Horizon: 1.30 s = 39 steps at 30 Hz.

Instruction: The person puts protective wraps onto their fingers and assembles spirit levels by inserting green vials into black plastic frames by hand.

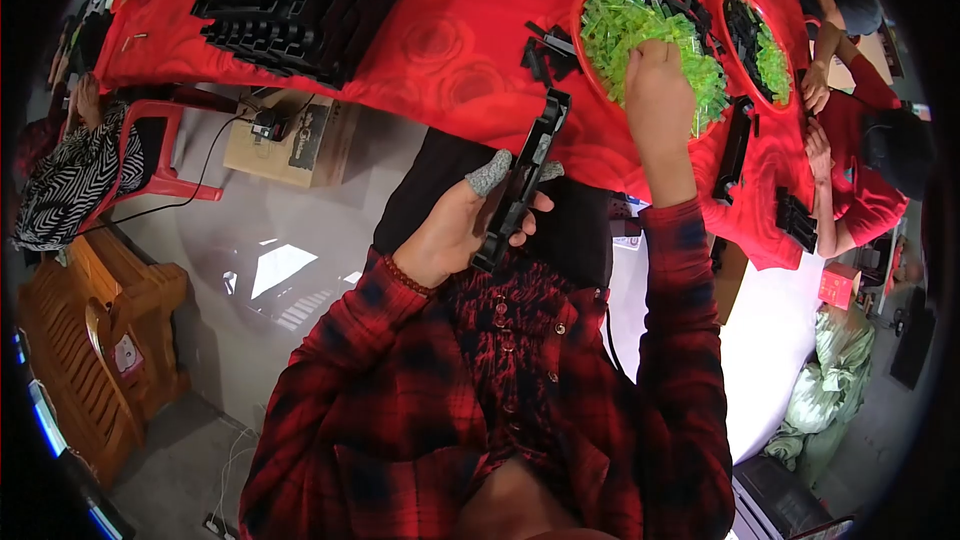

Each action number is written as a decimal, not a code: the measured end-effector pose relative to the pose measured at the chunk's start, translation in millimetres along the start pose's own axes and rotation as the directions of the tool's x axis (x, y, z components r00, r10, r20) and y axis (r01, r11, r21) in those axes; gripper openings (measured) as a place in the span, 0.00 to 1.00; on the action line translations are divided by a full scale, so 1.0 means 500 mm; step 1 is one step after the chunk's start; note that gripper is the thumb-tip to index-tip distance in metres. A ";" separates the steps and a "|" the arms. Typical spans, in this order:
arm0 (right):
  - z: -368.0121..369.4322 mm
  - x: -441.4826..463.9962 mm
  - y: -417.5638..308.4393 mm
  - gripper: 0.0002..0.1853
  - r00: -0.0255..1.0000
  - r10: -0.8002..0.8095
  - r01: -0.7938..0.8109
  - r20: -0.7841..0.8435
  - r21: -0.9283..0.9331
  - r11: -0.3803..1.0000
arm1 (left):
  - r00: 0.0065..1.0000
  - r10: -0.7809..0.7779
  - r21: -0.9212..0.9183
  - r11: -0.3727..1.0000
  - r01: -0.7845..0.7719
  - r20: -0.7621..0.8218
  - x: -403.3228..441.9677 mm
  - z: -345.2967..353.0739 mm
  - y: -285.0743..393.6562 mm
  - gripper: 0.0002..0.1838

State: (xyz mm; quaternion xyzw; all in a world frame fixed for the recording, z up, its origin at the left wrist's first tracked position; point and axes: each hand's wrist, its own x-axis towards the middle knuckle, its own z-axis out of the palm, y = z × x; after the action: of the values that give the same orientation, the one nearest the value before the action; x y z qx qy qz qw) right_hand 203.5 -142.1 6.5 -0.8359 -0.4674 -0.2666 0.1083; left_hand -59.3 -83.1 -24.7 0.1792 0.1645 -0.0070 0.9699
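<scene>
The left hand (450,230) grasps a long black tray-like part (520,185) along its sides, with a grey cover (487,173) on the thumb. The part slants across the fingers, its far end pointing away from the body. It looks like moulded plastic: probably light and stiff, smooth enough to turn in a loose grip, its thin raised edges perhaps the first to crack. Its long sides near mid-length seem the surest hold, leaving the channelled face free.

Forward and to the right of that hand, the right hand (660,90) is drawn to a pinch over a red basin (576,38) of translucent green pieces (625,25); whether it grips one I cannot tell. These pieces look small, hard and slick, so a fingertip pinch at the sides should suit them.

Just left of the basin, loose black pieces (540,60) lie on the red-covered table (430,45). Farther out, ahead and left of the left hand, stands a stack of black parts (300,15).
</scene>
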 end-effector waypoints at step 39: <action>-0.164 -0.196 -0.202 0.03 0.983 0.009 -0.111 0.181 0.563 0.819 | 0.975 0.129 -0.017 0.991 -0.134 -0.182 0.011 0.013 -0.055 0.33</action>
State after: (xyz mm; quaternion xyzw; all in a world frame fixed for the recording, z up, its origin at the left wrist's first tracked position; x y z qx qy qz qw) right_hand 49.0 -193.9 14.4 -0.7992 -0.5064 -0.0388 0.3215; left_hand -54.0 -110.9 -30.5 0.1752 0.2393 0.0759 0.9520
